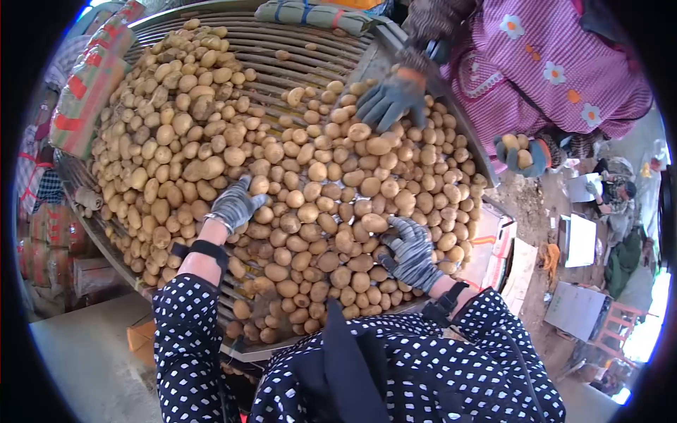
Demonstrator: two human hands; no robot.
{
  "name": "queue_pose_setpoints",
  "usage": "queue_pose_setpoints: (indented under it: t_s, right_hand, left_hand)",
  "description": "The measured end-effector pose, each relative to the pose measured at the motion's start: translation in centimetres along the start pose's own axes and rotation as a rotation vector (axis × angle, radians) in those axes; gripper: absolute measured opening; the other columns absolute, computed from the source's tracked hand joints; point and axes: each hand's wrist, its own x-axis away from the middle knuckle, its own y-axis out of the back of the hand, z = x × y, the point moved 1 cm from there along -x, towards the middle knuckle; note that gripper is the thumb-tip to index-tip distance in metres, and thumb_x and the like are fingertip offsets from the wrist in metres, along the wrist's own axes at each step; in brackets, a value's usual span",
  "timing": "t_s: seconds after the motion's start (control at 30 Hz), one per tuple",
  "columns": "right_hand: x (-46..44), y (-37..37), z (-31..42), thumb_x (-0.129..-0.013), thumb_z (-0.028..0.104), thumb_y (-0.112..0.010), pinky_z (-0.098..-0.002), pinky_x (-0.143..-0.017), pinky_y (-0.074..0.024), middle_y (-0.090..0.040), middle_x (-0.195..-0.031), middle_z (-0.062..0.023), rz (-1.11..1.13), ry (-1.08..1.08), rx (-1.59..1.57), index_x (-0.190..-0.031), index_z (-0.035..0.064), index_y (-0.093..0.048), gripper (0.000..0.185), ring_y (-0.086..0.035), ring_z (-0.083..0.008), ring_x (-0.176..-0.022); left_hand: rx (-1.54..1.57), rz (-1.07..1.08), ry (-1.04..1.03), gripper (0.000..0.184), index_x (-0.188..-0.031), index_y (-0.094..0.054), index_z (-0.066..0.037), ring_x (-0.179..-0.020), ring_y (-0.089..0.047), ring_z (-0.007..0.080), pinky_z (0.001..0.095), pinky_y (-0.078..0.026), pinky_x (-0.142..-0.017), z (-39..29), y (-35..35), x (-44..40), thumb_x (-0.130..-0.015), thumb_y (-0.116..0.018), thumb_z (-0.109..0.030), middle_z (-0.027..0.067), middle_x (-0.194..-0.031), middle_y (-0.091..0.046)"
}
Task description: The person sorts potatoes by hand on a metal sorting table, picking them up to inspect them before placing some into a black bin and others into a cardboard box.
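Many potatoes [303, 211] lie heaped on a slatted metal table [282, 67]. My left hand [236, 204], in a grey striped glove, rests on the heap left of centre, its fingers curved against a potato [259, 185]; whether it grips it is unclear. My right hand [411, 250], gloved alike, lies lower right on the pile. Its thumb and fingers are apart around potatoes, close to one potato [374, 223], and nothing is visibly held. Both palms are hidden.
Across the table a co-worker's blue-gloved hand [393, 101] touches the heap; their other hand [523, 155] holds potatoes. Taped boxes [92, 92] stand left. At right are a cardboard box [486, 243], a grey box [576, 310], a red chair [620, 328] and a seated person [620, 192].
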Motion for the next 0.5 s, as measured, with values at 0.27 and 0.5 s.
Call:
queue_pose_setpoints:
  t_s: [0.27, 0.5]
  right_hand:
    - [-0.3, -0.6, -0.4, -0.078, 0.043, -0.070, -0.0510, -0.106, -0.0335, -0.050, -0.137, -0.0159, -0.014, -0.029, 0.043, -0.110, 0.0144, -0.071, 0.043, -0.044, -0.0370, -0.127]
    - [-0.8, -1.7, -1.0, -0.068, 0.031, -0.078, -0.0493, -0.104, -0.0388, -0.054, -0.131, -0.0169, -0.007, 0.013, 0.018, -0.103, 0.0102, -0.071, 0.041, -0.049, -0.0369, -0.122]
  left_hand:
    - [1.103, 0.052, -0.196, 0.065, -0.138, -0.046, -0.001, -0.102, -0.060, 0.0247, 0.0348, -0.053, -0.082, 3.0, -2.9, 2.8, -0.094, -0.059, -0.049, 0.0130, -0.118, -0.059]
    - [2.200, 0.193, -0.414, 0.062, -0.136, -0.048, -0.005, -0.081, -0.069, 0.0293, 0.0422, -0.063, -0.062, 6.9, -6.3, 15.2, -0.094, -0.059, -0.049, 0.0156, -0.113, -0.065]
